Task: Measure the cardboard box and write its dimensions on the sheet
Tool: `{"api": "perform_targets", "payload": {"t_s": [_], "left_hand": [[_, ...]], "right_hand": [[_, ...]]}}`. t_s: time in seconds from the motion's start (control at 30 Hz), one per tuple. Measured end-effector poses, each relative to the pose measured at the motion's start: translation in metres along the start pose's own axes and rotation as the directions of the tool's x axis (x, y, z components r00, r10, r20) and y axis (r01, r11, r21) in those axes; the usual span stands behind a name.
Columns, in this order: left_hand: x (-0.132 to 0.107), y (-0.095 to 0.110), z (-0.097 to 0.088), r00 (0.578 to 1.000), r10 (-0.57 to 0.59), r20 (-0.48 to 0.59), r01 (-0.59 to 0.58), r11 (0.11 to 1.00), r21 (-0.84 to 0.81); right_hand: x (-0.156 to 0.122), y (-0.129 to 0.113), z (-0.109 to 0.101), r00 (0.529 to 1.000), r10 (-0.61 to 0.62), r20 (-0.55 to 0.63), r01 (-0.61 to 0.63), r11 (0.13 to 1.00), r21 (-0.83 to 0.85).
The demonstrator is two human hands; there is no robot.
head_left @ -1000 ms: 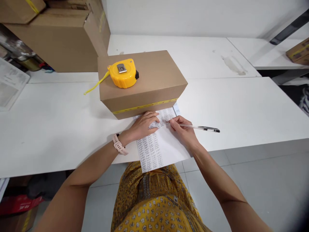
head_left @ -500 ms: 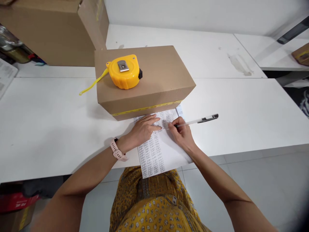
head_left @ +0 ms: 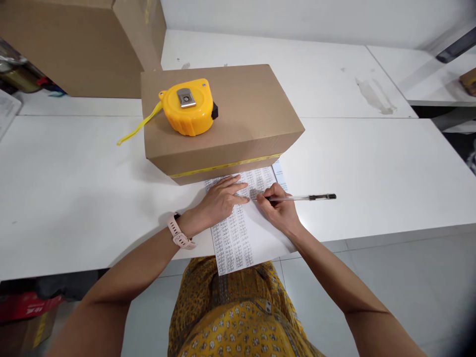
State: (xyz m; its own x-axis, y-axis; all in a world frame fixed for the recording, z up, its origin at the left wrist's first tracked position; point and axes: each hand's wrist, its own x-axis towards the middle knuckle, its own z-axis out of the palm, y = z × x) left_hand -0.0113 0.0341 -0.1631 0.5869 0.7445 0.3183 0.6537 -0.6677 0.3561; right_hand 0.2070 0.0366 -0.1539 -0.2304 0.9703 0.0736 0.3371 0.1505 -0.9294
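Note:
A printed sheet of paper (head_left: 241,235) lies at the near edge of the white table (head_left: 74,188), its far end tucked under a brown cardboard box (head_left: 241,114). My left hand (head_left: 221,201) rests flat on the sheet with fingers stretched out. My right hand (head_left: 278,210) is closed on a clear pen (head_left: 305,198), its tip on the sheet just beside my left fingertips. A yellow tape measure (head_left: 188,105) sits on top of the box, its yellow strap hanging off the left side.
A large cardboard box (head_left: 82,44) stands at the back left. A second white table (head_left: 427,79) lies at the right, with a brown box corner at the frame edge. Papers and clutter show at the far left; red items lie on the floor under the table.
My right hand has shifted the pen slightly on the sheet; the pen's barrel swung up and back level. My left hand stays on the paper. The view has tilted down a little.

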Motion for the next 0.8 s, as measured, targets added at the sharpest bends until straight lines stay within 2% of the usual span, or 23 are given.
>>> {"api": "perform_targets", "payload": {"t_s": [0.3,0.53,0.8], "left_hand": [[0.0002,0.0014,-0.0003,1.0,-0.001,0.007,0.001,1.0,0.03],[-0.0002,0.001,0.0,1.0,-0.002,0.012,0.002,1.0,0.025],[-0.001,0.0008,-0.001,1.0,-0.01,0.011,0.01,1.0,-0.01]], "right_hand": [[-0.0008,0.0037,0.0007,0.999,-0.022,0.027,0.022,1.0,0.0],[-0.0013,0.0036,-0.0001,0.999,-0.022,0.04,0.025,0.997,-0.072],[-0.0003,0.0035,0.0011,0.999,-0.042,0.035,0.043,0.998,-0.043]]}}
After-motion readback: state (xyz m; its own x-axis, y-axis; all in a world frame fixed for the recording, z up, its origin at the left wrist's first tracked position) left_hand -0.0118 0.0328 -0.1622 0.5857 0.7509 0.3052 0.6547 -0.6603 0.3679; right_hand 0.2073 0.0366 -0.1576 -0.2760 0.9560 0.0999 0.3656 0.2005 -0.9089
